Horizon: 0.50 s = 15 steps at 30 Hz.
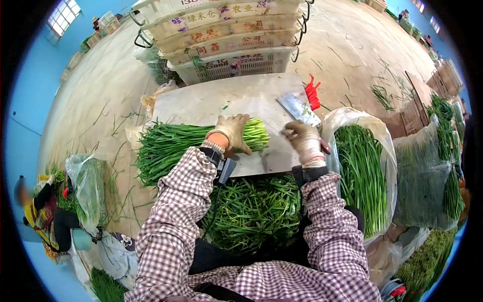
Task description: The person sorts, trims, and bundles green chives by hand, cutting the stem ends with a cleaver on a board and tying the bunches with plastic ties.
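Checkered sleeves reach in from 6 o'clock toward a pale bench. Both hands wear gloves. The left hand spreads its fingers over the chive bundle, touching it close to the pale stem ends. The right hand has partly bent fingers near the bench's right edge, just beside a cleaver; whether it grips the handle, I cannot tell.

The chive bundle lies across the left half of the bench, its long axis roughly 9 to 3 o'clock, stems toward 3, leaf tips toward 9 and fanning past the left edge. Bare surface runs from the bundle to the far edge, with a narrower open patch between stems and right hand. Red ties sit at the far right corner, next to the cleaver.

Stacked plastic crates stand at 12 o'clock, beyond the far edge. Just beside the bench at 3 o'clock, an open plastic bag holds long chives lengthwise. Loose green leaves fill the space under the near edge, at 6 o'clock.
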Available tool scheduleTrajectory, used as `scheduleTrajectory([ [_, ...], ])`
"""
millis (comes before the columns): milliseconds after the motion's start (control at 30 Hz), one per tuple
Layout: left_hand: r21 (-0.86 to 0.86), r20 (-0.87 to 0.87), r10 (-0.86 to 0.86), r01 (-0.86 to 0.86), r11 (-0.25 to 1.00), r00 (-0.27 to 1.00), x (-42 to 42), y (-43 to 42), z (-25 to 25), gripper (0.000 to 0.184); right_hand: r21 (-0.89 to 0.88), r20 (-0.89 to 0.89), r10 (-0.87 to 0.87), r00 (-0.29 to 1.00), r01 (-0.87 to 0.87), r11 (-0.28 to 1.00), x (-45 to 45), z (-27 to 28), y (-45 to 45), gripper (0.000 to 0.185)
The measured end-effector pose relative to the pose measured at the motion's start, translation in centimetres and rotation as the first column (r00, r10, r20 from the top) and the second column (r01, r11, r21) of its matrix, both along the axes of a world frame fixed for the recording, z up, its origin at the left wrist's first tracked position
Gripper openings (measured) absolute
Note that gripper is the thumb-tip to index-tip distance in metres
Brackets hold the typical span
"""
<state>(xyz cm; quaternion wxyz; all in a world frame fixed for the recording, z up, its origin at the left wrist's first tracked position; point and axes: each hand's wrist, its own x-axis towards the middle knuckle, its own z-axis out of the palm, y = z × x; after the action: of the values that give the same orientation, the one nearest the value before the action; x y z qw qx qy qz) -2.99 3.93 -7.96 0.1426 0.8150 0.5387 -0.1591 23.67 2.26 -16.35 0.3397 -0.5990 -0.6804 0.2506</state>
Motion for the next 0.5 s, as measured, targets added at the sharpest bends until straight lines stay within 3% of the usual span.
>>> scheduleTrajectory([
  [67, 0.007, 0.041, 0.04, -0.041, 0.999, 0.998, 0.8, -0.2, -0.6, 0.106, 0.008, 0.051, -0.261, 0.964, 0.26, 0.965, 2.6, 1.0, -0.2, 0.033],
  [100, 0.028, 0.034, 0.022, -0.023, 0.999, 0.999, 1.0, -0.5, -0.5, 0.102, -0.027, 0.298, -0.339, 0.892, 0.363, 0.931, 3.0, 5.5, -1.6, 0.035],
  [167, 0.075, 0.019, -0.007, 0.006, 0.997, 1.0, 1.4, -2.3, -0.5, 0.093, -0.001, 0.519, -0.278, 0.808, 0.325, 0.946, 4.0, 5.5, -2.3, 0.033],
  [200, 0.113, -0.084, -0.003, 0.012, 0.994, 0.996, 2.1, -3.4, -0.3, 0.081, -0.009, 0.584, -0.222, 0.781, 0.28, 0.96, 4.4, 4.5, -2.4, 0.033],
  [267, 0.21, -0.034, -0.023, 0.029, 0.977, 0.999, 2.0, -5.4, -1.2, 0.089, -0.019, 0.736, -0.162, 0.658, 0.259, 0.966, 4.1, 3.2, -1.9, 0.029],
  [367, 0.214, -0.058, -0.008, 0.02, 0.977, 0.998, 2.0, -5.7, -1.4, 0.109, -0.048, 0.728, -0.131, 0.673, 0.241, 0.969, 5.1, -0.8, 0.1, 0.039],
  [433, 0.259, -0.068, -0.046, 0.062, 0.964, 0.997, 1.3, -5.4, -2.0, 0.118, -0.082, 0.746, -0.068, 0.662, 0.193, 0.978, 4.1, 2.5, -0.5, 0.044],
  [500, 0.257, -0.074, -0.038, 0.055, 0.965, 0.997, 0.3, -4.8, -3.0, 0.115, -0.226, 0.735, 0.034, 0.678, 0.198, 0.954, 3.3, 4.8, -0.6, 0.048],
])
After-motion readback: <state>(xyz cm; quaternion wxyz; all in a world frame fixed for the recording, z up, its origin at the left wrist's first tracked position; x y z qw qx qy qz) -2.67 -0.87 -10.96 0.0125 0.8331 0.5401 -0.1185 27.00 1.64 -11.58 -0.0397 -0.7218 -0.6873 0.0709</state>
